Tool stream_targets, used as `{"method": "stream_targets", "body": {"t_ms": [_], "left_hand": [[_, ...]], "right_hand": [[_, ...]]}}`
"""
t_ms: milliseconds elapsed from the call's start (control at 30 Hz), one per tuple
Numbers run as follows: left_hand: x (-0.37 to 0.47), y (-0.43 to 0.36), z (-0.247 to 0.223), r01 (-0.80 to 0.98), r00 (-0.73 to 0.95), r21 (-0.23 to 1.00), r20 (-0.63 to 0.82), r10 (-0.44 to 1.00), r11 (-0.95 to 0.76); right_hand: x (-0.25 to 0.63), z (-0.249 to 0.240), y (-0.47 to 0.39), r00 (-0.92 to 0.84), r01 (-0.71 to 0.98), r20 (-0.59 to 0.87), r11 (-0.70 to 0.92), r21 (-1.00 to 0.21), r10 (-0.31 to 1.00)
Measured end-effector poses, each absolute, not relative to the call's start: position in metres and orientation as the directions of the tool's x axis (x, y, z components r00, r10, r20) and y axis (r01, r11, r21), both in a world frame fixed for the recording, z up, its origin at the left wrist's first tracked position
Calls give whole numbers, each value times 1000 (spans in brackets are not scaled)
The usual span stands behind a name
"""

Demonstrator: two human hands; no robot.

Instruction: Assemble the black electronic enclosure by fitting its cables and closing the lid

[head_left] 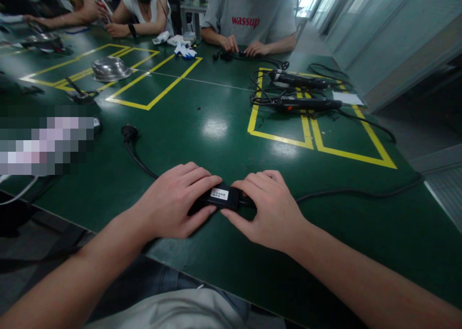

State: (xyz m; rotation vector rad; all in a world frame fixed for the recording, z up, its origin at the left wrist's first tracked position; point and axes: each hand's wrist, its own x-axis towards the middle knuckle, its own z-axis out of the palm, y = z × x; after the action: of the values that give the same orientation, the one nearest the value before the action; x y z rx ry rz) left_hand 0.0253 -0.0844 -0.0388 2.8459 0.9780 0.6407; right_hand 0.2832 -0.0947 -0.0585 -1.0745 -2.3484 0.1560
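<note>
A black power adapter (225, 203) with a white label on top lies on the green table near its front edge. Its left end is gripped by my left hand (176, 199), fingers over the far side and thumb along the near side. My right hand (269, 206) closes round the right end, where a cord or connector is partly covered by the fingers. On the left a black cable (139, 160) runs from under my left hand to a round black plug (129, 132). Another black cord (361, 193) leads rightward from my right hand to the table's edge.
Two black electric screwdrivers (306, 102) with coiled cords lie at the right among yellow tape lines (281, 138). A metal bowl (110, 69) and gloves (185, 50) are farther back. Across the table, a person in a grey shirt (249, 11) handles a black cable. More people sit back left.
</note>
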Motion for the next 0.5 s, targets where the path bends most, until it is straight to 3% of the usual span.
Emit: {"method": "stream_targets", "body": {"t_ms": [500], "left_hand": [[25, -82, -40, 553, 708, 224, 382, 594, -803]], "right_hand": [[282, -59, -95, -520, 666, 436, 668, -332, 734]]}}
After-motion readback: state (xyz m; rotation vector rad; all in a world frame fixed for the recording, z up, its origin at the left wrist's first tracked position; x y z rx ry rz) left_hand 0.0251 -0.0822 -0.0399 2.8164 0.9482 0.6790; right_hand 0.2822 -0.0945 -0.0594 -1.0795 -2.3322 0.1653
